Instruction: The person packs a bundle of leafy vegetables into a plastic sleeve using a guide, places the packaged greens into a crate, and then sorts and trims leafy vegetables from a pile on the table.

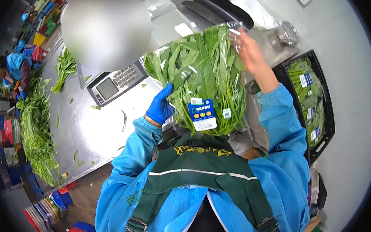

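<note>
A clear plastic bag of leafy greens [205,70] is held up in front of my chest, its stems toward me. On its lower part are a blue and white label [202,114] and a small code sticker [227,113]. My left hand [160,106], in a blue glove, is closed on the bag's left side, with the fingers partly hidden. My bare right hand [249,52] grips the clear plastic at the upper right corner. Left of the bag, a weighing scale [115,82] with a keypad stands on the metal table [87,129].
Loose greens [38,128] are heaped along the table's left edge, with a smaller bunch [64,71] farther back. A black crate [319,145] with bagged greens stands at right. Another person [16,69] is at far left. A blurred round patch hides part of the table's far side.
</note>
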